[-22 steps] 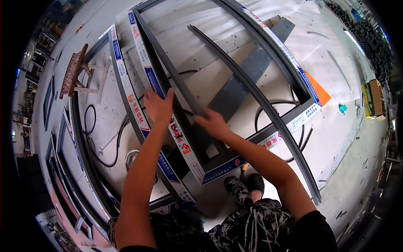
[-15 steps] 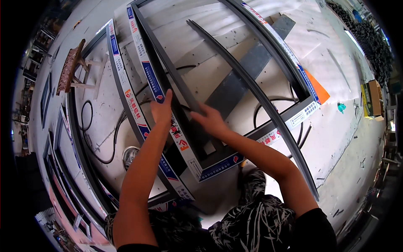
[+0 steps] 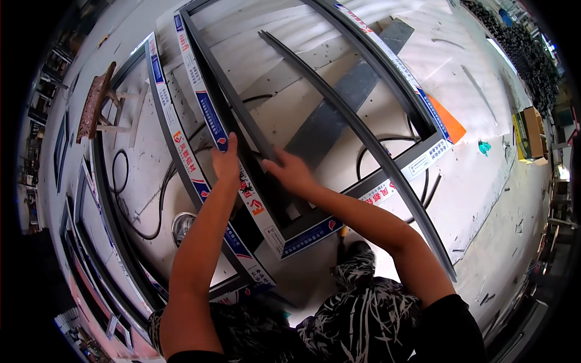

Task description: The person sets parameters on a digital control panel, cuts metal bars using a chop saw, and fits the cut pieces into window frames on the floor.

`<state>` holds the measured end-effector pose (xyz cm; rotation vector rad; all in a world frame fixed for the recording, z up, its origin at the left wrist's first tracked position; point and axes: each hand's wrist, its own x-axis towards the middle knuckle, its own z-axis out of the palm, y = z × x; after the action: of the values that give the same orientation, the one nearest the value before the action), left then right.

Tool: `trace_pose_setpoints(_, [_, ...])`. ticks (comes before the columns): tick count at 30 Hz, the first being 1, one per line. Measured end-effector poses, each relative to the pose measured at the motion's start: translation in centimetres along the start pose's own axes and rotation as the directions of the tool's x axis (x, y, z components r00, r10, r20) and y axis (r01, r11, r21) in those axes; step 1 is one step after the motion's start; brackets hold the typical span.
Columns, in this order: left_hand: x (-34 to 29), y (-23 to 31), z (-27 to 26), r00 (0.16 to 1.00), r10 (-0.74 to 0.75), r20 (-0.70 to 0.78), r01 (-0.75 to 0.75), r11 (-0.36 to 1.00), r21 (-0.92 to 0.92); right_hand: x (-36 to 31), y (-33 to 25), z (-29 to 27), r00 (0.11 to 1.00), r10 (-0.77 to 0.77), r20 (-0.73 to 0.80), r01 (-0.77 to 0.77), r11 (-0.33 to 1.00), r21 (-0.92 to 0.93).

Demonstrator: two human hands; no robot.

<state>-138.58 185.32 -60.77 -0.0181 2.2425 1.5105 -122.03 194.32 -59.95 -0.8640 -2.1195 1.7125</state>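
**Both hands on the near side of the grey frame**

Your left hand [image 3: 226, 160] lies flat, fingers together and pointing away from you, on the left rail of the grey window frame [image 3: 209, 115], where the rail is covered with white protective film with blue and red print. The palm presses on the top of the rail; it does not grip around it. Your right hand [image 3: 290, 171] is just beside it, a little to the right, with fingers stretched out toward the inner edge of the same rail. It touches a thin dark strip [image 3: 242, 118] that runs along the inside of the rail. If the fingers pinch this strip or only push on it, I cannot tell. The two hands are near each other but not touching.

The frame lies flat on the white floor [image 3: 484, 175], and its near corner [image 3: 281, 245] is just in front of your knees. Its bottom rail runs to the right, also with film.

Across the frame lies a long loose dark profile [image 3: 363, 136], from the far side to the floor at your right. Under the frame you see a flat grey board [image 3: 339, 109] and black cables [image 3: 387, 145]. To the left lies a second frame with film [image 3: 163, 115], a round metal object [image 3: 181, 225] and a small wooden stool [image 3: 97, 103]. Farther right there is an orange sheet [image 3: 452, 124].
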Motion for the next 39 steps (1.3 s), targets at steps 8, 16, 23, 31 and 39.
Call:
trace_pose_setpoints(8, [3.3, 0.6, -1.6, 0.999, -0.018, -0.050, 0.017, 1.000, -0.019, -7.4, -2.1, -6.6, 0.966, -0.237, -0.103, 0.177, 0.898, -0.403])
trace_pose_setpoints(16, [7.5, 9.2, -3.3, 0.980, 0.143, -0.137, -0.158, 0.982, -0.107, -22.8, -1.6, -20.4, 0.898, 0.120, -0.424, -0.440, 0.284, -0.852])
trace_pose_setpoints(23, [0.1, 11.1, 4.3, 0.878, 0.477, -0.026, -0.477, 0.873, -0.096, -27.1, 1.2, -20.6, 0.762, 0.536, -0.362, -0.452, 0.842, 0.295])
trace_pose_setpoints(31, [-12.2, 9.0, 13.6, 0.595, 0.259, 0.761, -0.242, 0.960, -0.138, -8.4, -10.3, -19.7, 0.871, 0.437, -0.226, -0.471, 0.872, -0.129])
trace_pose_setpoints(39, [-16.6, 7.6, 18.8, 0.421, 0.004, 0.907, 0.015, 1.000, -0.012, 6.6, -3.8, -26.8, 0.905, 0.406, -0.124, -0.408, 0.913, 0.013])
